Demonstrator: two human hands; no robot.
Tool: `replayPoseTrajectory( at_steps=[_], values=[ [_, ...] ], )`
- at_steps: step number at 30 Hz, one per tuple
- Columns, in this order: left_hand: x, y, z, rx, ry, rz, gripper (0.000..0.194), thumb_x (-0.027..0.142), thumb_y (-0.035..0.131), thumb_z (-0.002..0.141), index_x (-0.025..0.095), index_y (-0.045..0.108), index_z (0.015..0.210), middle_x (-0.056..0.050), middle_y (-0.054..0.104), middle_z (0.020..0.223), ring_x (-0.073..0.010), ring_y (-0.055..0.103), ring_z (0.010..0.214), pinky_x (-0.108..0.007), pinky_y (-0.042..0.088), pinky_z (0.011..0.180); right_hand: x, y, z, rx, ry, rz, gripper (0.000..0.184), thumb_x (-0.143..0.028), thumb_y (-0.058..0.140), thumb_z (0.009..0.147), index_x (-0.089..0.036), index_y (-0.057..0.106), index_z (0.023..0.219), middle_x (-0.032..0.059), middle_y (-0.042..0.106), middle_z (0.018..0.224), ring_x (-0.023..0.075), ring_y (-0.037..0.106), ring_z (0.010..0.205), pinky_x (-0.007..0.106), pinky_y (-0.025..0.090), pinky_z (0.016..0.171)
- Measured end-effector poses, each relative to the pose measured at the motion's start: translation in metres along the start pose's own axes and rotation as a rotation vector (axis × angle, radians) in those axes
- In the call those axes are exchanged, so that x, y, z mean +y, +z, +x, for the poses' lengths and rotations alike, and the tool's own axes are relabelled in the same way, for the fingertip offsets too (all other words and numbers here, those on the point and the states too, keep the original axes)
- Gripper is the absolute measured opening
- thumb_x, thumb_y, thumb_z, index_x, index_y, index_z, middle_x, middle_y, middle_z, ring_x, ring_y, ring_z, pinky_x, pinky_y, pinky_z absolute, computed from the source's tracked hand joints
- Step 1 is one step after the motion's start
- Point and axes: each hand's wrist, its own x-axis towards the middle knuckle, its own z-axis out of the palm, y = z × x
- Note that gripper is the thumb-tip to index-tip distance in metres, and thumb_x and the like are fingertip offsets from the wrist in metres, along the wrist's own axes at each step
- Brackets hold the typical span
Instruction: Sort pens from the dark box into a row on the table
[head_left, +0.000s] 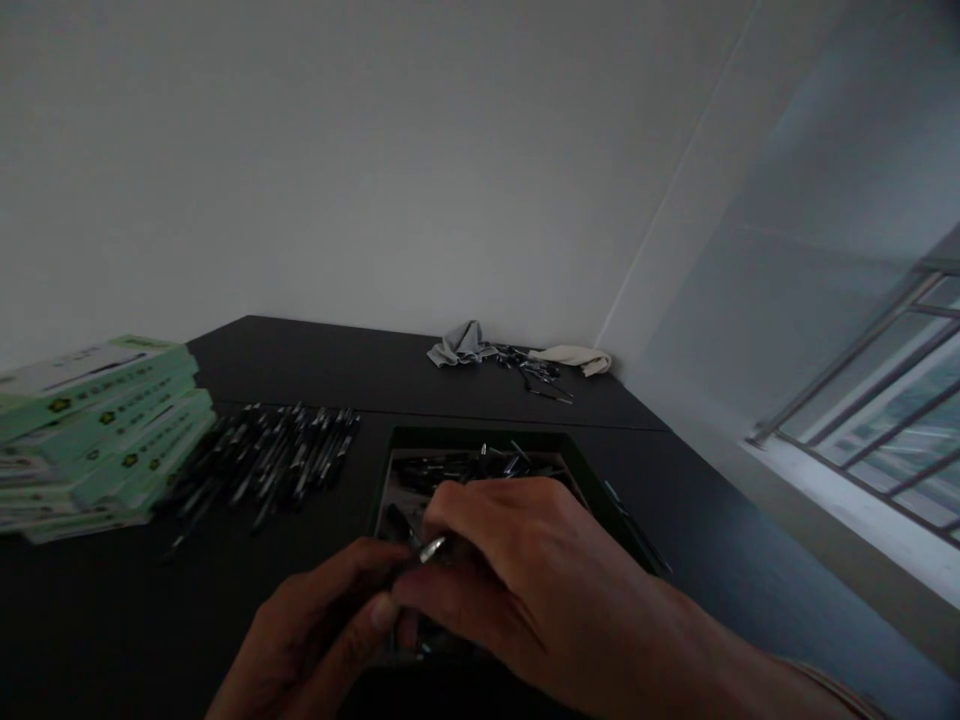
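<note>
In the head view, both hands meet over the near side of a dark shallow tray (577, 465). My left hand (322, 620) is closed, its thumb and fingers pinching a dark pen with a shiny metal tip (433, 549). My right hand (532, 560) comes over from the right, its fingers curled closed at the same pen. Most of the pen is hidden by the fingers. Loose dark pens and pen parts (427, 470) lie in the tray behind and beneath the hands.
Many black pens (292, 455) lie in a row left of the tray. Green-and-white boxes (112, 430) are stacked at far left. Behind are a grey cloth (461, 345), more pens (536, 368) and a beige cloth (577, 357). One pen (637, 525) lies right of the tray.
</note>
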Motion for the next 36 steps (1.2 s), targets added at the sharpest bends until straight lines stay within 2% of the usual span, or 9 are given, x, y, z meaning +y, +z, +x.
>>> replayPoseTrajectory(
  at_steps=[5, 10, 16, 21, 25, 27, 30, 33, 36],
  values=[
    [0.010, 0.002, 0.008, -0.141, 0.045, -0.078, 0.023, 0.044, 0.047, 0.091, 0.028, 0.064, 0.087, 0.003, 0.059, 0.071, -0.0113, 0.055, 0.067, -0.017, 0.043, 0.060, 0.000, -0.001, 0.002, 0.019, 0.040, -0.033, 0.020, -0.023, 0.041, 0.094, -0.018, 0.047, 0.076, -0.0017, 0.053, 0.067, 0.0099, 0.046, 0.058, 0.025, 0.030, 0.056],
    [0.008, 0.000, 0.005, 0.095, 0.165, 0.154, 0.016, 0.039, 0.053, 0.088, 0.035, 0.063, 0.101, 0.005, 0.067, 0.079, -0.0131, 0.062, 0.073, -0.015, 0.047, 0.062, -0.004, -0.007, 0.000, 0.004, 0.140, 0.033, 0.032, -0.036, 0.037, 0.097, -0.019, 0.048, 0.073, -0.0042, 0.049, 0.059, 0.0084, 0.042, 0.051, 0.025, 0.025, 0.050],
    [0.015, 0.007, 0.002, 0.181, 0.174, 0.182, 0.019, 0.043, 0.060, 0.083, 0.033, 0.071, 0.095, 0.002, 0.070, 0.076, -0.0156, 0.065, 0.067, -0.018, 0.049, 0.059, -0.007, -0.016, -0.004, -0.071, 0.095, -0.034, 0.023, -0.023, 0.038, 0.094, -0.017, 0.049, 0.074, -0.0011, 0.054, 0.065, 0.0101, 0.048, 0.057, 0.026, 0.029, 0.055],
    [0.017, 0.016, 0.001, 0.444, 0.284, 0.268, 0.018, 0.040, 0.072, 0.073, 0.031, 0.075, 0.089, -0.002, 0.074, 0.080, -0.0217, 0.067, 0.070, -0.025, 0.055, 0.069, -0.007, -0.015, -0.006, -0.091, 0.244, 0.085, 0.035, -0.025, 0.036, 0.094, -0.017, 0.043, 0.061, -0.0038, 0.044, 0.054, 0.0071, 0.039, 0.049, 0.025, 0.023, 0.048],
    [0.019, 0.011, 0.001, 0.320, 0.207, 0.250, 0.021, 0.046, 0.065, 0.077, 0.032, 0.074, 0.089, 0.000, 0.072, 0.071, -0.0182, 0.066, 0.061, -0.019, 0.053, 0.055, -0.006, -0.015, -0.008, -0.064, 0.089, 0.040, 0.021, -0.026, 0.040, 0.094, -0.017, 0.048, 0.076, -0.0021, 0.051, 0.065, 0.0081, 0.044, 0.056, 0.024, 0.027, 0.051],
    [0.018, 0.011, 0.000, 0.263, 0.221, 0.245, 0.021, 0.045, 0.064, 0.078, 0.032, 0.073, 0.092, 0.000, 0.073, 0.072, -0.0179, 0.067, 0.062, -0.018, 0.052, 0.054, -0.005, -0.014, -0.009, -0.068, 0.090, 0.071, 0.023, -0.023, 0.041, 0.092, -0.017, 0.046, 0.070, -0.0040, 0.047, 0.060, 0.0063, 0.041, 0.052, 0.022, 0.026, 0.050],
    [0.012, 0.016, -0.003, 0.365, 0.307, 0.300, 0.017, 0.037, 0.069, 0.077, 0.034, 0.073, 0.093, 0.001, 0.075, 0.081, -0.0186, 0.069, 0.070, -0.021, 0.054, 0.067, -0.003, -0.013, -0.010, -0.125, 0.201, 0.191, 0.036, -0.024, 0.038, 0.093, -0.016, 0.038, 0.058, -0.0061, 0.037, 0.050, 0.0040, 0.034, 0.044, 0.020, 0.022, 0.043],
    [0.010, 0.019, -0.004, 0.458, 0.309, 0.321, 0.018, 0.037, 0.071, 0.075, 0.034, 0.073, 0.092, 0.001, 0.075, 0.082, -0.0191, 0.068, 0.072, -0.023, 0.054, 0.073, -0.002, -0.012, -0.011, -0.090, 0.207, 0.185, 0.033, -0.029, 0.038, 0.095, -0.017, 0.044, 0.065, -0.0059, 0.042, 0.053, 0.0051, 0.038, 0.047, 0.021, 0.023, 0.044],
    [0.016, 0.018, -0.002, 0.295, 0.207, 0.221, 0.020, 0.044, 0.064, 0.079, 0.029, 0.073, 0.087, 0.001, 0.070, 0.066, -0.0161, 0.062, 0.054, -0.020, 0.051, 0.053, -0.002, -0.010, -0.012, -0.012, 0.071, -0.003, 0.018, -0.024, 0.039, 0.095, -0.016, 0.049, 0.082, -0.0014, 0.054, 0.068, 0.0088, 0.045, 0.057, 0.024, 0.030, 0.053]
  ],
)
